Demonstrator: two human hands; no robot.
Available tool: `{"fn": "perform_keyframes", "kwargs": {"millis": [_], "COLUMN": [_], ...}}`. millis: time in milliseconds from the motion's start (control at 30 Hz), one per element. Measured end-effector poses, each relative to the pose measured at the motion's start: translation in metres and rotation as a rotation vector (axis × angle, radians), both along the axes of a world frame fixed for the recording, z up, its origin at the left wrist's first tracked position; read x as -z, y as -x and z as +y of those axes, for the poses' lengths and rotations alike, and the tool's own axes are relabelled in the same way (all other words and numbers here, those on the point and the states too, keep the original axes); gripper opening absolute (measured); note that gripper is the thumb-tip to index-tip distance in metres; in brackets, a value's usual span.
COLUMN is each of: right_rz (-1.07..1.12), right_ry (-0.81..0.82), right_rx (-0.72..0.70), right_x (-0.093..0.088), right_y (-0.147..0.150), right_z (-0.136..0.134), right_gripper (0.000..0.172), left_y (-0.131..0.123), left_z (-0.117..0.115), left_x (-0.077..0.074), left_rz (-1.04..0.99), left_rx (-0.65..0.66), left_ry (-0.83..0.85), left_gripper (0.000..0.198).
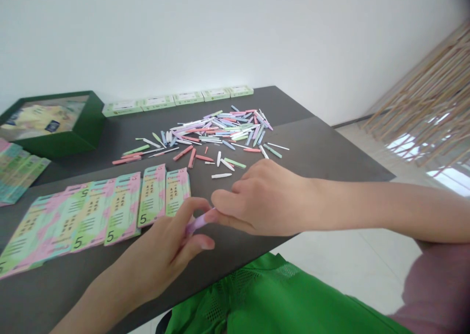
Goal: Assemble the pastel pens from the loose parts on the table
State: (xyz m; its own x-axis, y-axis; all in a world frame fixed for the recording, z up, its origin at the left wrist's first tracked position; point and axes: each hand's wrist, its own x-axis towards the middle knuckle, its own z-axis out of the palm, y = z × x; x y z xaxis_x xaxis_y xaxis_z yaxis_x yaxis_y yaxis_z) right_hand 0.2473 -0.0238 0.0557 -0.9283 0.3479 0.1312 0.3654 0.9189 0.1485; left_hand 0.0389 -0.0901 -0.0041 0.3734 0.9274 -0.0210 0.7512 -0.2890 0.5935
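White wall fills the top of the view, woven reed blind hangs at far R, tile floor beyond the table's R side. Dark grey tabletop runs diagonally across the frame. Along its far edge: row of 5 flat green-&-white boxes, end to end. At far L corner: open dark green box w/ yellowish printed stuff inside, details hard to read. Just below it, at L edge, fanned pink-&-green cards, partly cut off by the frame.

Near L part of tabletop: long row of pink-&-green printed cards, each w/ a big 5, mostly overlapping, last 2 on R nearly side by side. Mid-table: loose heap of slim pastel plastic sticks, pink, lilac, green, blue, white, w/ strays on near side, incl. white stick just above the hands.

Both hands together over near edge, just R of the cards. L hand pinches lilac stick btw thumb & fingers, stick tilted. R hand comes in from the R, fingertips at stick's upper end, touching; can't tell if gripping. Green garment below near edge, mauve sleeve at lower R.
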Motion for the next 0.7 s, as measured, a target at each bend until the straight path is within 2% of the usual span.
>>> {"fn": "perform_keyframes", "kwargs": {"millis": [67, 133, 200, 267, 300, 333, 400, 500, 600, 700], "right_rz": [-0.068, -0.040, 0.057, 0.166, 0.205, 0.229, 0.230, 0.134, 0.009, -0.027], "right_ry": [0.205, 0.211, 0.000, -0.249, -0.323, -0.359, -0.358, -0.211, 0.083, 0.289], "right_rx": [0.079, 0.121, 0.103, -0.022, -0.100, -0.157, -0.183, -0.120, 0.020, 0.078], "right_x": [-0.004, -0.002, 0.004, 0.012, 0.015, 0.017, 0.017, 0.008, -0.004, -0.012], "right_y": [-0.002, -0.005, -0.008, -0.009, -0.009, -0.009, -0.008, -0.005, -0.001, 0.001], "right_z": [-0.005, -0.009, -0.011, -0.012, -0.012, -0.013, -0.015, -0.015, -0.012, -0.008], "right_gripper": [0.044, 0.040, 0.030, 0.024, 0.024, 0.026, 0.028, 0.030, 0.033, 0.031], "left_y": [0.001, 0.002, 0.002, 0.003, 0.003, 0.003, 0.003, 0.001, -0.001, -0.001], "left_z": [0.002, 0.003, 0.002, 0.000, -0.001, -0.002, -0.003, -0.004, -0.004, -0.004], "left_x": [0.005, 0.009, 0.010, 0.007, 0.005, 0.003, -0.001, -0.004, -0.002, -0.002], "left_rz": [0.046, 0.065, 0.063, 0.049, 0.043, 0.038, 0.032, 0.040, 0.153, 0.163], "left_rx": [0.022, 0.019, 0.025, 0.039, 0.042, 0.044, 0.068, 0.096, 0.066, 0.044], "left_ry": [-0.100, -0.181, -0.220, -0.209, -0.195, -0.178, -0.157, -0.254, -0.429, -0.457], "left_gripper": [0.051, 0.048, 0.040, 0.037, 0.036, 0.035, 0.034, 0.034, 0.043, 0.050]}}
